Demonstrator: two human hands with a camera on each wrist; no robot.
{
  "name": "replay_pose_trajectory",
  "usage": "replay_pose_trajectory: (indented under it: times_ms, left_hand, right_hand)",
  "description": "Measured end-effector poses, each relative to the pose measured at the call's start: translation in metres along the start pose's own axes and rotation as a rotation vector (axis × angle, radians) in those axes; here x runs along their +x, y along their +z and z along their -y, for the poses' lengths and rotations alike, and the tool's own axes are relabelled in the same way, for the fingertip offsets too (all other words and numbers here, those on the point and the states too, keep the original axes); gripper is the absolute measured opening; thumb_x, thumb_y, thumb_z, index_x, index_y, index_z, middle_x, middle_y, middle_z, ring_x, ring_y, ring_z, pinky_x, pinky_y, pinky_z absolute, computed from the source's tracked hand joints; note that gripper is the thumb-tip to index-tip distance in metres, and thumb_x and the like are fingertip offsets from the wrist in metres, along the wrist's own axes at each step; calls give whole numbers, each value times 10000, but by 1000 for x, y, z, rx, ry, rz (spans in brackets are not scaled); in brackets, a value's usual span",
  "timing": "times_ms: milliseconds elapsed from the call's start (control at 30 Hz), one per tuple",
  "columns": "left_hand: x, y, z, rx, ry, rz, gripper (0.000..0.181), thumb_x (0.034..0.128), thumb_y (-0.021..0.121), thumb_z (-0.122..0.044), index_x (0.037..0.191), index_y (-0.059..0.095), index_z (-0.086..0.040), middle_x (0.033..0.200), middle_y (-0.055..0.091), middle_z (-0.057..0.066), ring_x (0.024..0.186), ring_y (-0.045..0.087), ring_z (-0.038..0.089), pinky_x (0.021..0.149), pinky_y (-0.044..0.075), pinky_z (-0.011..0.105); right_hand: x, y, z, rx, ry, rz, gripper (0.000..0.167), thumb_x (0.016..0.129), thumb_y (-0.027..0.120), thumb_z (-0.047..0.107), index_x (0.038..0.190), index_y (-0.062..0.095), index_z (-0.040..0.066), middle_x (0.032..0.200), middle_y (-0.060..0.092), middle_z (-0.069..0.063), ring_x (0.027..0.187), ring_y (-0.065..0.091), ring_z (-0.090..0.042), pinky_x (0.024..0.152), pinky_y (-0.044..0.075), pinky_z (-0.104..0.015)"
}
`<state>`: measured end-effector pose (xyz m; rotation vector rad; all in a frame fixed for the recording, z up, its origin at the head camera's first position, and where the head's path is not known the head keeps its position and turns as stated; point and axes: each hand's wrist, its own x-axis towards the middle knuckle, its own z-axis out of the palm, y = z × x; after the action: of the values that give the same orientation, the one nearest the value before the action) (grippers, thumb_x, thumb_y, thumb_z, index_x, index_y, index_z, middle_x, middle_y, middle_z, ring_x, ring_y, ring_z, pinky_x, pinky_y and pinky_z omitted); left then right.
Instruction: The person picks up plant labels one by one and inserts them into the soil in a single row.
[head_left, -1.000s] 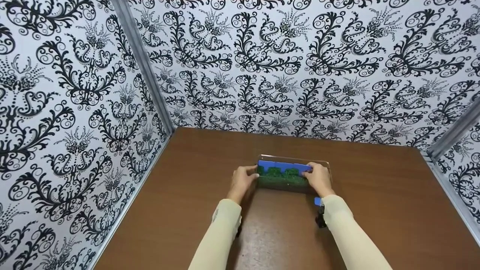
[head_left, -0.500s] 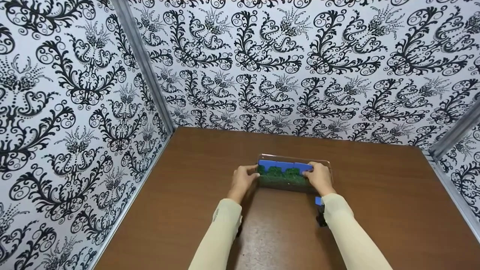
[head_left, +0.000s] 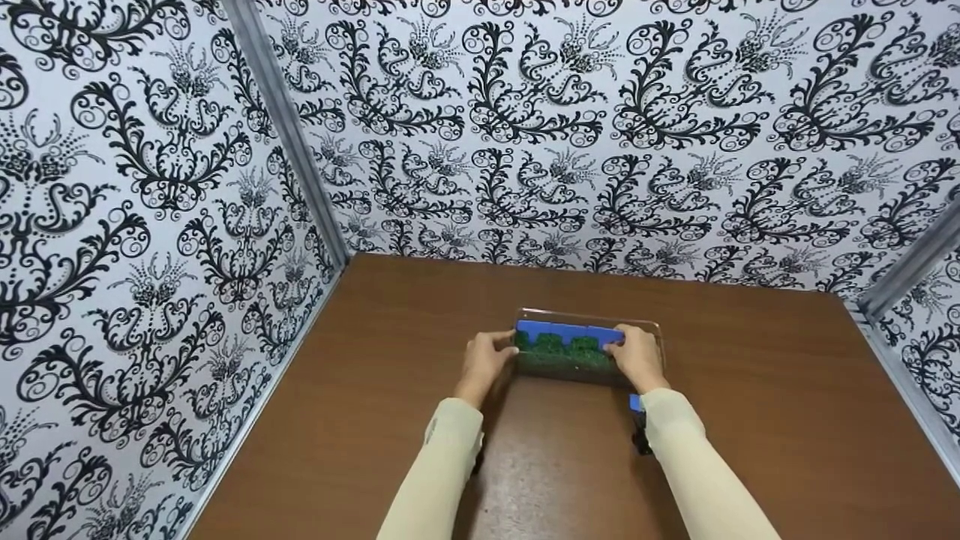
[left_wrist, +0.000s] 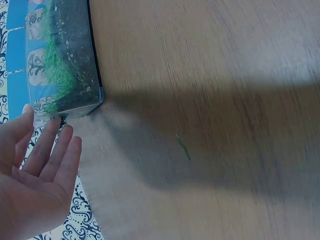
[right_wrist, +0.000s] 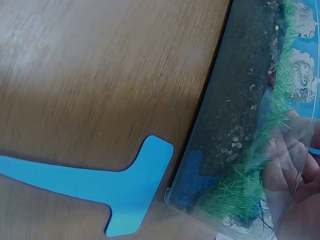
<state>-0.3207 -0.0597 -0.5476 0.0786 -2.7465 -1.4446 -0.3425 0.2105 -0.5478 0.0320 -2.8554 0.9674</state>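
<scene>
A clear plastic planter (head_left: 562,367) holds dark soil and green grass (head_left: 551,344). Blue T-shaped plant labels (head_left: 551,329) stand in a row along its back. At the planter's left end, my left hand (head_left: 484,364) touches the wall near the rim; in the left wrist view its fingers (left_wrist: 62,152) are straight and loose. Over the right end, my right hand (head_left: 637,356) pinches the rightmost blue label between thumb and finger. Through the clear wall in the right wrist view, that hand (right_wrist: 295,175) shows beside the grass; the label's stem is hidden.
Another blue T-shaped label (right_wrist: 125,182) lies flat on the brown table (head_left: 390,360), just in front of the planter's right end. A thin green strand (left_wrist: 184,147) lies on the tabletop. Patterned walls (head_left: 540,150) enclose the back and sides.
</scene>
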Motion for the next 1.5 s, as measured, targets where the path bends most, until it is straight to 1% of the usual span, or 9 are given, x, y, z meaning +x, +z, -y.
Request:
replay_pose_trajectory:
  times_ms: [267,467,533,733,900,1000,1133,1267,1500]
  left_hand:
    - [0,-1,-1,36,-4,-5,333,916,726,-192,1249,722,-208,1274,703,65,1211,638,291,1001,523,462]
    - [-1,0,-1,39,-1,-8,332,912,731,-186,1244,725,-199,1253,713,67,1188,653,284,986,531,454]
    - [-1,0,-1,40,-7,-8,333,913,731,-189,1246,724,-205,1259,711,60,1190,652,278,990,529,450]
    - [-1,-1,-2,38,-32,-2,338,919,725,-199,1256,718,-219,1288,695,55,1223,634,273,1014,518,451]
    - [-3,-1,-2,32,-16,-2,337,919,724,-189,1255,718,-202,1294,691,72,1227,631,284,1011,520,458]
    - [-3,0,-1,28,-13,-7,334,918,724,-181,1252,720,-194,1294,690,76,1227,632,284,1009,522,458]
    - [-1,0,-1,39,-13,-11,332,913,730,-186,1244,725,-202,1301,685,75,1246,619,292,1026,511,465]
    - [0,0,-1,53,0,-22,320,907,736,-191,1227,736,-206,1300,684,82,1253,613,302,1032,504,474]
    - [0,1,-1,27,4,-19,315,908,734,-164,1223,737,-170,1284,692,100,1238,622,310,1025,506,483]
  right_hand:
    - [2,3,0,-61,-21,8,252,909,707,80,1138,695,-26,1016,738,-232,890,713,-375,746,571,-513]
    - [1,3,0,-53,-10,14,224,912,702,78,1109,700,-28,1006,738,-230,893,712,-373,758,566,-518]
    - [1,3,0,-46,-6,14,203,911,703,76,1086,704,-27,1003,739,-230,894,712,-370,757,566,-514]
    - [2,4,1,-65,5,18,228,910,707,86,1111,704,-24,1017,739,-226,910,710,-366,773,564,-519]
    - [3,3,1,-87,4,18,243,899,722,91,1111,705,-27,1017,737,-232,909,707,-369,772,563,-521]
    - [3,3,0,-90,-10,23,235,896,725,91,1097,706,-28,1009,736,-233,900,705,-370,763,559,-521]
    - [3,2,-1,-76,-17,25,240,898,720,87,1108,704,-27,1024,736,-238,921,709,-381,784,565,-522]
    - [1,3,-2,-45,-25,24,267,899,710,71,1139,693,-45,1037,733,-251,947,710,-402,811,570,-525]
    - [1,1,-2,6,-22,25,300,905,698,55,1175,671,-74,1029,729,-265,928,710,-393,791,572,-508]
